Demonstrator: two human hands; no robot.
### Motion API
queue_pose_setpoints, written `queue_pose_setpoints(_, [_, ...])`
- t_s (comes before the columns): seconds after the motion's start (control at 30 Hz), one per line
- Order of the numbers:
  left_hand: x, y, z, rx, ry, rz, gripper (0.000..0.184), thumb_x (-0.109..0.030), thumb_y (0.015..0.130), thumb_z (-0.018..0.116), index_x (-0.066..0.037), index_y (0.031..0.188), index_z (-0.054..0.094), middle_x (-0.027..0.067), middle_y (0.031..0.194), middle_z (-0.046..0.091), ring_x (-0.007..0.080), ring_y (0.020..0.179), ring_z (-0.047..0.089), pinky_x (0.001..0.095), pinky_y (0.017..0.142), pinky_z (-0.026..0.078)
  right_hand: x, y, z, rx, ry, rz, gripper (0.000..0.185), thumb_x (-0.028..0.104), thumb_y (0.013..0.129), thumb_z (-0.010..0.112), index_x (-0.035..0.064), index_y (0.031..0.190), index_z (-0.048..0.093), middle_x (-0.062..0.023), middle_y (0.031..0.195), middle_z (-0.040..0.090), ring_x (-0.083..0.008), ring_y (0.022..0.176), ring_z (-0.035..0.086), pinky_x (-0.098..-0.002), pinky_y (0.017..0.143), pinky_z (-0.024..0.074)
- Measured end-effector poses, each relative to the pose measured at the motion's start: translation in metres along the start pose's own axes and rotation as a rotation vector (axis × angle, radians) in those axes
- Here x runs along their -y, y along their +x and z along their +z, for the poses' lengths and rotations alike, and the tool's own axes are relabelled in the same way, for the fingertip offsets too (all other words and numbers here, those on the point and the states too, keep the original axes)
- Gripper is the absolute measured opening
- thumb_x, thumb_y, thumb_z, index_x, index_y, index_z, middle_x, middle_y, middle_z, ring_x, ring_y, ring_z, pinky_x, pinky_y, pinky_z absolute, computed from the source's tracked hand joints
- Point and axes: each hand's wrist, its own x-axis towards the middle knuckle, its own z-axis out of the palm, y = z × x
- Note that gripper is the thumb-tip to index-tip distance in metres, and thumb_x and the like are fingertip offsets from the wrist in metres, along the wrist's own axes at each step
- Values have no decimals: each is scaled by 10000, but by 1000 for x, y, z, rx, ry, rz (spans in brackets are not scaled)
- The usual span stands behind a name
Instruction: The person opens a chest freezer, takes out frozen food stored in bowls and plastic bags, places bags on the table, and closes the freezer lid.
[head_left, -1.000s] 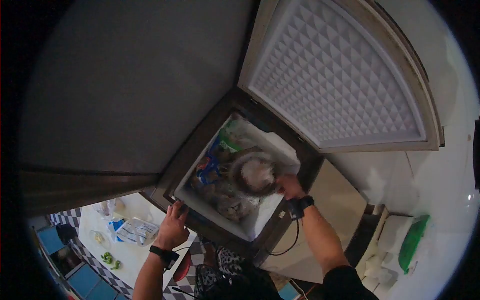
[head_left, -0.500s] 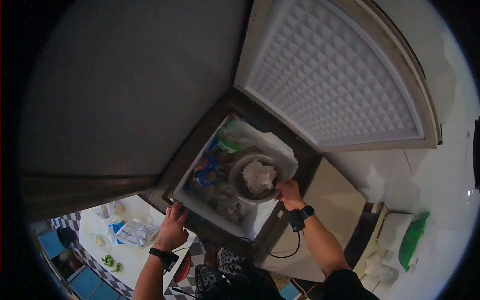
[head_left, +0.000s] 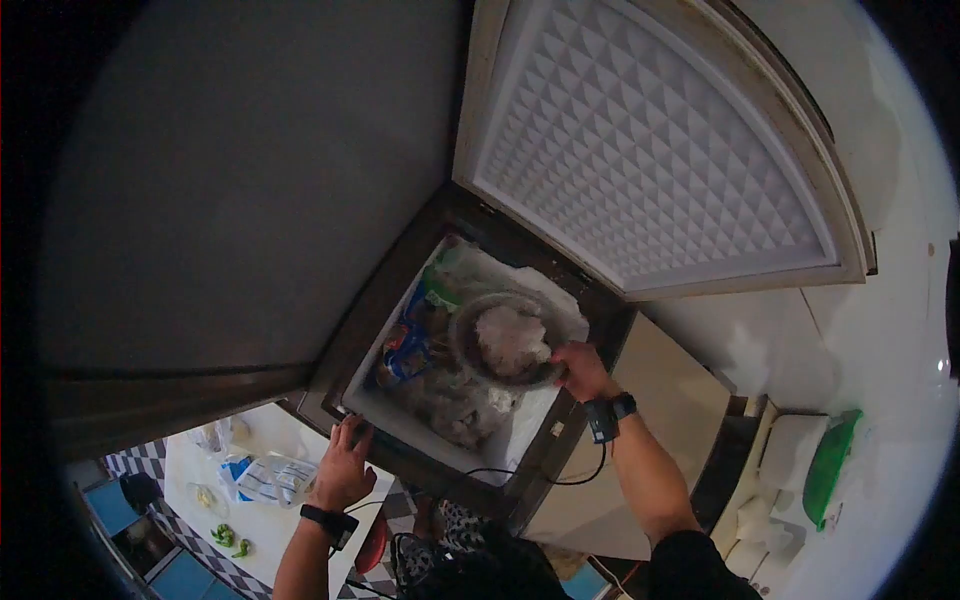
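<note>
A chest freezer [head_left: 405,440] stands open, with frosted walls inside. Within it, my right hand [head_left: 585,372] pinches the near right edge of a round bowl [head_left: 465,352], fingers wrapped over the rim. A pale, whitish-pink lump [head_left: 510,340] that looks frozen lies in the bowl. Beneath and beside the bowl are blue packaging [head_left: 405,340], a green item [head_left: 440,290] and frosted bags [head_left: 455,405], their contents unclear. My left hand [head_left: 346,465] rests on the freezer's near left corner, fingertips apart on the rim and holding nothing.
The quilted white freezer lid [head_left: 660,150] is raised behind. A large grey surface [head_left: 240,200] stands to the left. On a white table [head_left: 285,425] lie a plastic package [head_left: 275,478] and green peppers [head_left: 222,535]. A green basket [head_left: 832,470] is at right. A cable hangs from my right wrist.
The bowl, still in my right hand, has shifted slightly toward the back of the freezer and looks blurred. My left hand stays at the rim. The whole view has shifted a little.
</note>
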Motion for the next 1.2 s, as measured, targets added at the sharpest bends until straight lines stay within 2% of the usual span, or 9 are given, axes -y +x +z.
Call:
queue_pose_setpoints(0.1, [1,-1,-1,6,-4,13,734,-95,718,689,39,1423,535,253,1527,395,441,1475,345,542,1244,291,14,-5,19,52,600,243,458,9,594,792,76,1037,696,-109,1017,697,-251,984,680,-354,768,554])
queue_pose_setpoints(0.23, [-1,0,-2,15,-12,-1,738,-93,716,690,34,1426,535,249,1531,391,443,1474,348,551,1245,285,12,10,-11,158,267,124,418,29,642,781,88,1049,705,-119,1034,704,-247,999,697,-345,782,560])
queue_pose_setpoints(0.3, [-3,-1,-6,27,-36,-20,740,-92,714,690,33,1426,535,249,1531,391,443,1475,347,554,1245,284,5,9,-23,100,201,556,406,55,671,785,85,1066,699,-125,1020,702,-279,973,699,-372,809,559])
queue_pose_setpoints(0.43, [2,-1,-2,25,-19,-16,745,-94,718,684,36,1434,527,252,1540,384,436,1491,327,551,1251,273,-46,-1,-2,-290,-28,-37,487,130,590,862,79,1047,704,-126,889,691,-332,783,693,-409,675,571])
queue_pose_setpoints(0.57, [0,0,-2,30,-20,-2,757,-99,715,681,41,1441,520,256,1552,374,430,1502,312,551,1254,266,-13,-9,8,-196,-211,-67,409,140,652,840,82,1032,702,-129,965,687,-316,839,697,-416,602,576])
queue_pose_setpoints(0.77, [-1,0,-3,45,-17,-16,776,-94,705,690,44,1448,514,255,1557,374,427,1505,307,547,1261,253,76,6,14,-188,1359,1067,219,75,835,709,9,1032,640,-99,974,645,-248,590,634,-359,445,548])
queue_pose_setpoints(0.93, [-3,0,-4,37,-1,-1,780,-94,704,691,43,1450,512,257,1556,374,429,1501,310,547,1258,258,38,-17,14,-49,1341,1001,231,64,813,714,42,1039,674,-69,944,664,-259,710,679,-402,508,545])
queue_pose_setpoints(1.0, [-4,-1,-4,29,-6,0,778,-97,706,690,43,1450,511,257,1555,375,430,1499,311,547,1257,260,11,-32,12,-335,-75,18,227,32,823,683,53,1049,689,-69,954,663,-238,776,695,-375,531,545])
queue_pose_setpoints(1.2, [-1,1,2,27,13,8,758,-111,723,680,38,1448,516,258,1541,386,436,1495,313,546,1258,257,23,-17,27,-175,817,685,313,-46,749,711,66,1040,687,-117,939,680,-280,754,696,-389,605,561])
